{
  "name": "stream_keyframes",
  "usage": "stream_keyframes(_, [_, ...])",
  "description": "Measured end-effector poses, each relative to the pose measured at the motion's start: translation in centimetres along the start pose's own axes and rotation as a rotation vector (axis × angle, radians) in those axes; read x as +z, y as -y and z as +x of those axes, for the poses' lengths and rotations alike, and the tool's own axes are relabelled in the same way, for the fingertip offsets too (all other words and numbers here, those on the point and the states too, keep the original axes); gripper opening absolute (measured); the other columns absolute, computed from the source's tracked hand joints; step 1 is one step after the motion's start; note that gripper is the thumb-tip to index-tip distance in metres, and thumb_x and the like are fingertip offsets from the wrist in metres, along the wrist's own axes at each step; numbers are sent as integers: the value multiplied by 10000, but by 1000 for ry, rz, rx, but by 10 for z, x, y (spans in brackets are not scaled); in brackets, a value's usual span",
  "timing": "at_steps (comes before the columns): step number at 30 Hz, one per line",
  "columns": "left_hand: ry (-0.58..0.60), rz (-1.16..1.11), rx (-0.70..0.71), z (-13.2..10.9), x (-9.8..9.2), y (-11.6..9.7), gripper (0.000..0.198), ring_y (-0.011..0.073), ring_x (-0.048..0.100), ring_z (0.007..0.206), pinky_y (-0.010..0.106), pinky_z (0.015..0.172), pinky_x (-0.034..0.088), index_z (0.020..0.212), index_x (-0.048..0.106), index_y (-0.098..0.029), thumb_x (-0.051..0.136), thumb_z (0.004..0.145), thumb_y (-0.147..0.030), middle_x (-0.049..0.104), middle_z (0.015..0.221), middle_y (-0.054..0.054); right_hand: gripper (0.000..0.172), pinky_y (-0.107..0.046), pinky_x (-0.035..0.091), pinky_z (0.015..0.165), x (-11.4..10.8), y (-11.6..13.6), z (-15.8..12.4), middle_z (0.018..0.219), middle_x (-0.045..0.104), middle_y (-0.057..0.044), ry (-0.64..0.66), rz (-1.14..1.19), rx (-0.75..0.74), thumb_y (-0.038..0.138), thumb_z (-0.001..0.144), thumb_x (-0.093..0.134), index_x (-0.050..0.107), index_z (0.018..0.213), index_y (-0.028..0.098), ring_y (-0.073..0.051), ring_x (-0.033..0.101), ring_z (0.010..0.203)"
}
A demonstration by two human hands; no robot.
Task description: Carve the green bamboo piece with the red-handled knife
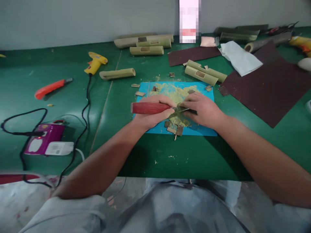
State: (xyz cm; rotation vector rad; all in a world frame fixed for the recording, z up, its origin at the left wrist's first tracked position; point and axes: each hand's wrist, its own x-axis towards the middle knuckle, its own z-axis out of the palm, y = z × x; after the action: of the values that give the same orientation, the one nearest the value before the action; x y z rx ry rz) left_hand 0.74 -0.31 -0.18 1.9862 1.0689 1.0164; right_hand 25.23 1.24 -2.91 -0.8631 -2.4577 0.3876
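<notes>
A tool with a thick red handle (150,108) and a metal shank lies across my left hand (150,120), whose fingers are closed on it. Its thin metal end points right, towards my right hand (205,108). Between both hands is a green bamboo piece (179,111), mostly covered by fingers. My right hand's fingers are bent and pressed to its far end. Under them lies a blue sheet (204,130), strewn with yellowish bamboo dust (173,92) and small bamboo chips (179,130).
Left are a yellow glue gun (95,63), a red-handled cutter (52,88), a purple power box (46,137) and black cord. Cut bamboo tubes (201,75) lie beyond the sheet; more bamboo (145,41) rests by the wall. Brown sandpaper (264,87) and white paper (240,58) lie right.
</notes>
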Motion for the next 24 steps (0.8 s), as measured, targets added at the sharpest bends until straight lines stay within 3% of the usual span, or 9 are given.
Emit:
stream_keyframes(3, [-9, -8, 71, 1, 1, 2, 41, 206, 722, 809, 381, 789, 558, 816, 761, -289, 752, 843, -259, 784, 871, -3, 282, -470, 491, 918, 0, -1, 0, 1028, 713, -145, -10, 9, 6, 277, 961, 588, 781, 1118, 143, -301, 594, 1003])
stream_keyframes(6, [-88, -41, 112, 2, 2, 6, 146, 177, 661, 676, 368, 671, 506, 706, 715, -262, 712, 839, -205, 731, 747, -2, 269, -450, 485, 914, 0, -1, -1, 1021, 718, -123, -24, 30, 15, 261, 943, 604, 784, 1119, 166, -288, 597, 1004])
stream_keyframes(11, [-174, -54, 140, 1, 5, 8, 180, 176, 611, 613, 375, 614, 471, 648, 657, -248, 704, 820, -221, 677, 665, 0, 258, -445, 476, 923, 0, 0, -1, 1030, 719, -113, -31, 41, 32, 260, 933, 609, 783, 1108, 185, -284, 593, 1019])
stream_keyframes(17, [-243, -135, 117, 1, 5, 11, 188, 178, 569, 594, 377, 601, 451, 613, 617, -252, 688, 783, -221, 633, 621, 1, 264, -444, 476, 917, 2, -1, -1, 1053, 716, -117, -17, 15, 30, 275, 948, 592, 777, 1115, 188, -288, 585, 1023])
stream_keyframes(24, [-219, -218, 102, -1, 4, 23, 157, 194, 662, 698, 388, 712, 555, 710, 706, -250, 699, 850, -320, 712, 725, 13, 277, -453, 469, 926, 2, -2, -2, 1047, 715, -117, -17, 24, 28, 286, 952, 588, 776, 1134, 193, -285, 588, 1018])
